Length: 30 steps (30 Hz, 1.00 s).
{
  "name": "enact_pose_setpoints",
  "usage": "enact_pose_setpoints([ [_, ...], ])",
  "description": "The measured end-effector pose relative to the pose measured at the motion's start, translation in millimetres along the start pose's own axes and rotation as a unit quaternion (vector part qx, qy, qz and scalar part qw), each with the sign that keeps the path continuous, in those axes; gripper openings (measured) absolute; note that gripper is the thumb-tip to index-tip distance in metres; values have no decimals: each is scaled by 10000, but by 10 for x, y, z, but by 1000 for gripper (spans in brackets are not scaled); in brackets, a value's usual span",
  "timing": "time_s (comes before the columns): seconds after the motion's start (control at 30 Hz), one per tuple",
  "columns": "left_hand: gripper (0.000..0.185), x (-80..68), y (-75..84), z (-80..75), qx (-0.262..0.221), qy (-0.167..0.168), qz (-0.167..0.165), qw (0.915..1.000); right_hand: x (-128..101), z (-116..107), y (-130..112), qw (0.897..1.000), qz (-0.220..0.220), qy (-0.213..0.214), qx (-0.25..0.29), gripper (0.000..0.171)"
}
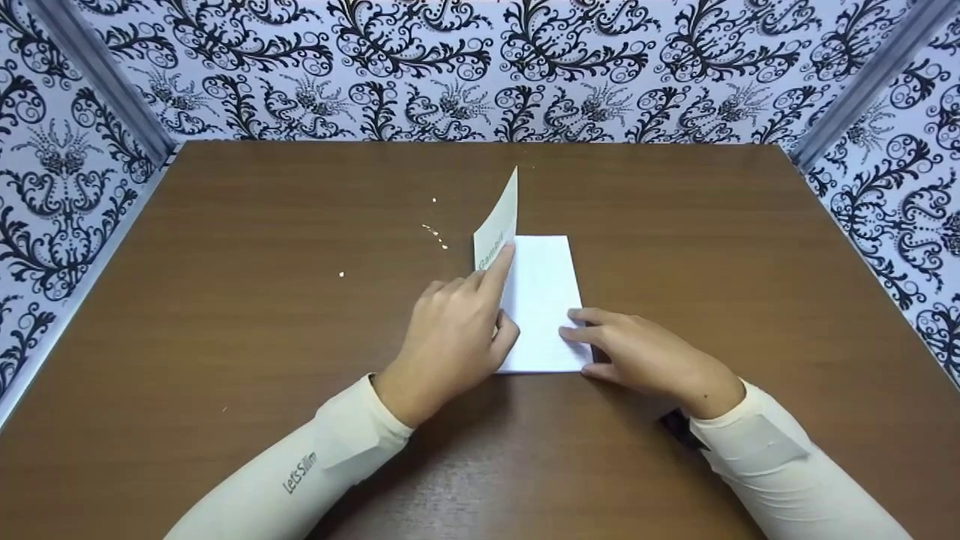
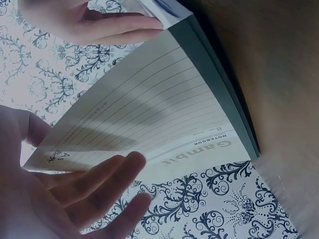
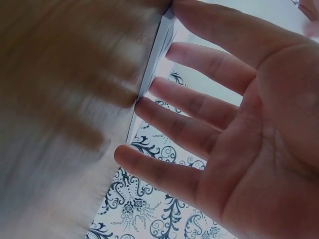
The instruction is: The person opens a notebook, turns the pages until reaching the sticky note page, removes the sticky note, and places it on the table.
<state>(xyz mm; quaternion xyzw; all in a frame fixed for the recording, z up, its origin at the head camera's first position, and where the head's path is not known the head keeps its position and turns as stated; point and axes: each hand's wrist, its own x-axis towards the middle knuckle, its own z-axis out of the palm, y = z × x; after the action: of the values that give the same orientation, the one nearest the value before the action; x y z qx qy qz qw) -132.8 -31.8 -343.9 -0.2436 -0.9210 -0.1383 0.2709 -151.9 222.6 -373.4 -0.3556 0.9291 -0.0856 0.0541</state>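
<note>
Walls: black-and-white scroll-patterned panels [image 1: 480, 67] close in the back and both sides of the workspace.
Table: brown wood-grain top [image 1: 225, 315], with a few pale crumbs [image 1: 435, 232] left of the middle.
Notebook: a small white notebook [image 1: 544, 300] lies flat near the middle of the table, long side running away from the person.
Cover: the cover [image 1: 499, 225] stands lifted along the notebook's left edge, nearly upright; the word "Gambit" shows on it in the left wrist view, beside ruled lines.
Left hand: the left hand [image 1: 457, 334] is at the notebook's left edge, index finger stretched up against the lifted cover, thumb at the pages' edge; it props the cover with straight fingers and does not clasp it.
Right hand: the right hand [image 1: 645, 356] rests at the notebook's near right corner, fingers extended and spread, fingertips [image 3: 144, 107] touching the page edge; it grips nothing.
Sleeves: cream sleeves [image 1: 300, 472] cover both forearms; the left one carries small lettering.
Wrist: a dark strap [image 1: 679, 427] shows at the right wrist.
</note>
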Motion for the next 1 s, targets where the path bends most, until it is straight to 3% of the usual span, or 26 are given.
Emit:
enact_pose_setpoints([
  [0.4,45,41,-60,-125,-110,257,76,9996,4,10,5,10000,36,-59,37,48],
  [0.73,39,87,-179,-235,213,581,653,9959,0,6,-3,9999,3,-35,139,48],
  [1.0,40,107,-241,-319,403,625,872,9934,-15,-11,-10,9999,-10,-68,116,47],
])
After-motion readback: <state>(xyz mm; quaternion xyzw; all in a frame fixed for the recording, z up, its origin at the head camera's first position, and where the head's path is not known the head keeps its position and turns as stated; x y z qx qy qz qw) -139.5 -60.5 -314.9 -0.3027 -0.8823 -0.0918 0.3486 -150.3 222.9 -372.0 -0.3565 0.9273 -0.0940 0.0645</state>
